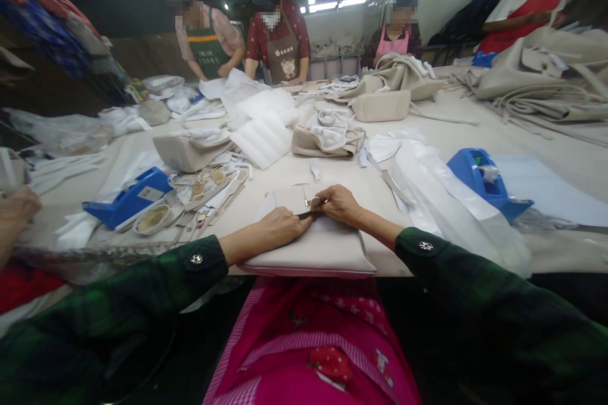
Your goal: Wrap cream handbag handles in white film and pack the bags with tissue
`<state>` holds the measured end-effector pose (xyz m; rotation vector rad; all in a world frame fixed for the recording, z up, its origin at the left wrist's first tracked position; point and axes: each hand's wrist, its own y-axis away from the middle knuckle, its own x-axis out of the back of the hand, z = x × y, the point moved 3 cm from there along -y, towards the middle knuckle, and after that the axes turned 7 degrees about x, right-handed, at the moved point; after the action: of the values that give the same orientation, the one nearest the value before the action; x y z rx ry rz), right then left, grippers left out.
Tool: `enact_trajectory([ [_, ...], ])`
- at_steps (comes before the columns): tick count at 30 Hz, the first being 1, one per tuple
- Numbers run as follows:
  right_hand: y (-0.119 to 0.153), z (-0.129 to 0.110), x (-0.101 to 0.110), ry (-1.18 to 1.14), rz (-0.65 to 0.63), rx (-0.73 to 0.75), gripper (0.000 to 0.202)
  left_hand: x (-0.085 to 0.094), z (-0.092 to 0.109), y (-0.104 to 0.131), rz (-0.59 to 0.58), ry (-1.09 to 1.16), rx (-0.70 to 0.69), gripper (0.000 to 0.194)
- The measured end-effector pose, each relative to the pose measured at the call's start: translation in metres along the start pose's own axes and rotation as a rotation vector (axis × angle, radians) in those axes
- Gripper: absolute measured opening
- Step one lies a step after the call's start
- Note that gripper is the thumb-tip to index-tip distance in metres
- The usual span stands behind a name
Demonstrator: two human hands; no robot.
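A pale beige bag [308, 258] lies flat at the table's near edge, in front of my pink apron. My left hand [275, 228] is closed on the bag's dark inner edge, its fingertips curled over it. Just right of it, my right hand [339, 204] pinches a short grey-brown strap [319, 202] near a small metal fitting on the bag. The two hands are close together, and the fingers partly cover the strap and the opening.
Blue tape dispensers stand left [128, 197] and right [489, 183]. A tape roll [154, 219] and a pile of tags [209, 185] lie to the left. Plastic bags [437, 183], foam sheets [266, 133] and other beige bags [327, 136] spread ahead. Several co-workers stand around the table.
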<state>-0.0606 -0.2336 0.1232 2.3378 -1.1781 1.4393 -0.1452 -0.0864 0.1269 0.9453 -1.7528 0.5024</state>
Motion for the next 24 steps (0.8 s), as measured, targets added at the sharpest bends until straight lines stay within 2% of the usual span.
enact_trajectory([
  [10, 0.008, -0.01, -0.004, 0.147, -0.06, 0.079, 0.023, -0.001, -0.007, 0.014, 0.015, -0.007, -0.027, 0.039],
  [15, 0.013, -0.011, -0.008, 0.199, -0.102, 0.14, 0.026, 0.004, -0.006, 0.012, 0.187, 0.028, -0.094, 0.028],
  [24, 0.021, -0.017, -0.023, 0.274, -0.186, 0.321, 0.032, -0.014, -0.007, 0.014, 0.179, 0.136, -0.076, 0.028],
])
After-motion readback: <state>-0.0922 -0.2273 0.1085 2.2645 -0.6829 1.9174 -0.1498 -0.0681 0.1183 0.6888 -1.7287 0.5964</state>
